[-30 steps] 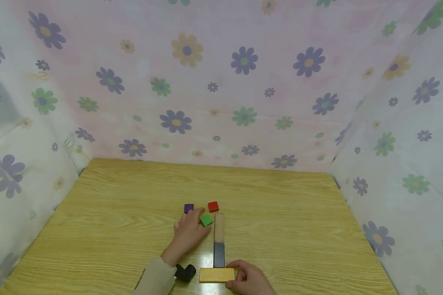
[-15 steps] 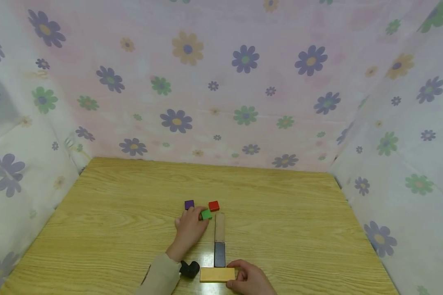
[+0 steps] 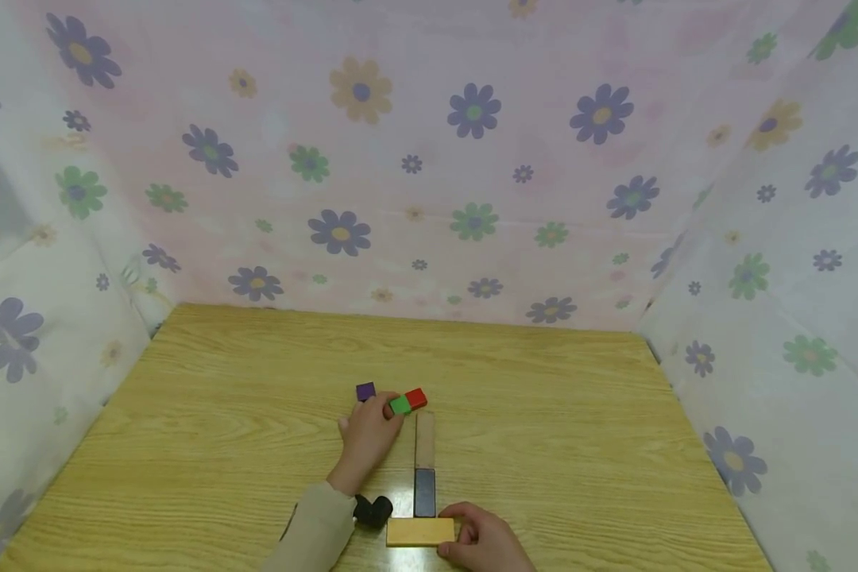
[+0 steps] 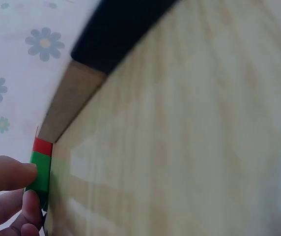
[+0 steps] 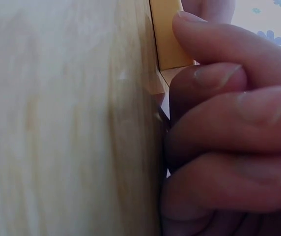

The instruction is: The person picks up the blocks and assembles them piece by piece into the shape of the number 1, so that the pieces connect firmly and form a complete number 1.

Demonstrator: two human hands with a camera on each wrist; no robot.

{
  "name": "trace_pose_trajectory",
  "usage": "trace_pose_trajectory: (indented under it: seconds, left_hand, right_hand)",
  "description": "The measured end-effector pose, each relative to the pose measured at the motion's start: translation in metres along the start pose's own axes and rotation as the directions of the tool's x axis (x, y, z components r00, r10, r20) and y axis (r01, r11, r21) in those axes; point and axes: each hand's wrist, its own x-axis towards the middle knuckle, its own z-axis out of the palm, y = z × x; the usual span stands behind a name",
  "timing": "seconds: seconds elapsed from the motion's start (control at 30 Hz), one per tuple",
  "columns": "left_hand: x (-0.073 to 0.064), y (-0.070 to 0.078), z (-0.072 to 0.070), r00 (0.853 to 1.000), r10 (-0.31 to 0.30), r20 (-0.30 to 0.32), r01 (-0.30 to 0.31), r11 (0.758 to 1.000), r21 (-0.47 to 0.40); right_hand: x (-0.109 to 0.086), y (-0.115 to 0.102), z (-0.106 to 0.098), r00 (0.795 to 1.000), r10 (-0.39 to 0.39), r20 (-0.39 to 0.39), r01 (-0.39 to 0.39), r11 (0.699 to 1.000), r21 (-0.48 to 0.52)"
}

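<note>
My left hand [image 3: 368,433] pinches a small green block [image 3: 400,405] between thumb and finger. That block touches the red block [image 3: 416,398] on its right, near the far end of an upright line of bricks. In the left wrist view the green block [image 4: 41,173] sits below the red block [image 4: 42,146]. The line is a natural wood block [image 3: 425,439], a dark block [image 3: 425,492] and, crosswise at the near end, a yellow block [image 3: 416,532]. My right hand [image 3: 488,540] grips the yellow block's right end; the right wrist view shows the thumb on the yellow block [image 5: 171,37].
A purple block [image 3: 365,391] lies just beyond my left fingers, partly covered. A black camera [image 3: 373,512] is strapped at my left wrist, beside the yellow block. Wood-grain table [image 3: 579,429] surrounds the blocks, with flowered cloth [image 3: 415,191] behind and at the sides.
My left hand has slid the green block away from me and up against the red block; a gap stood between them earlier. The right hand and yellow block have stayed in place.
</note>
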Motion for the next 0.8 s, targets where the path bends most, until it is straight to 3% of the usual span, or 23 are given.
trace_pose_trajectory:
  seconds: [0.3, 0.8]
  left_hand:
    - [0.009, 0.009, -0.001, 0.998, -0.039, 0.039, 0.041, 0.998, -0.046]
    - [0.025, 0.020, 0.007, 0.996, -0.019, 0.082, 0.024, 0.997, -0.068]
  right_hand:
    - [0.002, 0.003, 0.000, 1.000, -0.013, 0.005, 0.013, 1.000, -0.014]
    - [0.001, 0.000, 0.000, 1.000, -0.024, -0.011, 0.024, 1.000, 0.007]
